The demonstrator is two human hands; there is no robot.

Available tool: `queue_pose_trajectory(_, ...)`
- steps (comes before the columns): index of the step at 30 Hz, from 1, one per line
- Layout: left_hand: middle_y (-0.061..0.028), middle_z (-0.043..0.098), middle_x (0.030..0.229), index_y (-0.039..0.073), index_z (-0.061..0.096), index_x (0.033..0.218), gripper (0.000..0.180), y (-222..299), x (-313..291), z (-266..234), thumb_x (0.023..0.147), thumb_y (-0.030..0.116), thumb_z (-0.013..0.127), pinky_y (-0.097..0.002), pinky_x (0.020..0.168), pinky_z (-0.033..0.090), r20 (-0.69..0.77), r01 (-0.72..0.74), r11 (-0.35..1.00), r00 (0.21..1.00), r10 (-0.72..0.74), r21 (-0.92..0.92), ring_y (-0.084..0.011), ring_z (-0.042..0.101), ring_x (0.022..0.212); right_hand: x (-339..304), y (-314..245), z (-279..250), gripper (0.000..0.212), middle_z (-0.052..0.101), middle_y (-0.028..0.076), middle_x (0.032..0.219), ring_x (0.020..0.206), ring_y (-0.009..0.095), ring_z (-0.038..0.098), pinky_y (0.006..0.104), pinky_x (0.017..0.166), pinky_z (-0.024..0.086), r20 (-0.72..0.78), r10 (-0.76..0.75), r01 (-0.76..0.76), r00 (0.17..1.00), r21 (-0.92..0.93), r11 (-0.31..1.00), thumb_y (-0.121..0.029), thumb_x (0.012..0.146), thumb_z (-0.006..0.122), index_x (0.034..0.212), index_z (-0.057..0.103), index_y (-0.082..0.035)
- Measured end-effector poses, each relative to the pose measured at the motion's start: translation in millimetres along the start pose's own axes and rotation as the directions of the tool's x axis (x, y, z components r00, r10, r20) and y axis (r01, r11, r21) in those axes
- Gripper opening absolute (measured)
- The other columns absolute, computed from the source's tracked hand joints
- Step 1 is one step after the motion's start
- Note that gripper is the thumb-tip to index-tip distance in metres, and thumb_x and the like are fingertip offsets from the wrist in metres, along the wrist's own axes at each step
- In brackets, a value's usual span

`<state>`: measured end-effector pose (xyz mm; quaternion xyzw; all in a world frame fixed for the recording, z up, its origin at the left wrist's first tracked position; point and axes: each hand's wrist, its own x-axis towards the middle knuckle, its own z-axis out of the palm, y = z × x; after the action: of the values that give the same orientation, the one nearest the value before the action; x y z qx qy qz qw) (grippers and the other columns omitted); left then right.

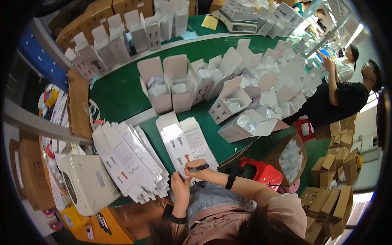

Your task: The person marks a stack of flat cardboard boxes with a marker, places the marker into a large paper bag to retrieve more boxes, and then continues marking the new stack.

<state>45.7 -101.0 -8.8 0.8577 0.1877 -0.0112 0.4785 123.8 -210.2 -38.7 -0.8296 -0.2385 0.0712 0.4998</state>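
Observation:
My right hand (pixel 196 173) grips a black marker (pixel 200 167) above the lower part of a flat printed white carton (pixel 185 141). Close beside it, my left hand (pixel 180 188) has its fingers curled at the carton's near edge; the exact hold is partly hidden. To the left lies a fanned stack of flat printed cartons (pixel 126 155). Beyond the carton, open white boxes (pixel 178 104) stand upright with plastic-wrapped items inside. A further open box (pixel 228 108) is tilted to the right of them.
A cream-coloured machine (pixel 87 183) stands left of the stack. Several upright boxes line the back shelf (pixel 141 38) near a scale (pixel 234 25). On the right are a red stool (pixel 265 171), a carton of plastic-wrapped items (pixel 304 163) and a person in black (pixel 343 98).

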Motion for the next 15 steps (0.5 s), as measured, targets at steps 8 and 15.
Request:
queue_pose_trajectory(8, -0.0206, 0.047, 0.078, -0.004, 0.043, 0.088, 0.032, -4, 6, -1, 0.067, 0.005, 0.065, -0.0398, 0.063, 0.039, 0.033, 0.068, 0.998, 0.997, -0.068, -0.011, -0.0381, 0.048, 0.072, 5, -7, -13, 0.008, 0.055, 0.004, 0.061, 0.055, 0.014, 0.055, 0.0243, 0.052, 0.043, 0.101, 0.209, -0.232, 0.973, 0.373, 0.899, -0.008, 0.074, 0.058, 0.069, 0.052, -0.005)
queue_pose_trajectory(15, -0.0146, 0.054, 0.072, -0.002, 0.044, 0.085, 0.029, 13, 11, -4, 0.067, 0.003, 0.066, -0.0324, 0.056, 0.042, -0.111, 0.03, 0.997, 0.994, -0.023, 0.067, -0.0263, 0.054, 0.063, 34, -16, -59, 0.015, 0.052, 0.009, 0.061, 0.051, 0.016, 0.051, 0.0262, 0.051, 0.043, -0.129, 0.403, -0.2, 0.906, 0.709, 0.676, -0.015, 0.088, 0.045, 0.087, 0.044, 0.0)
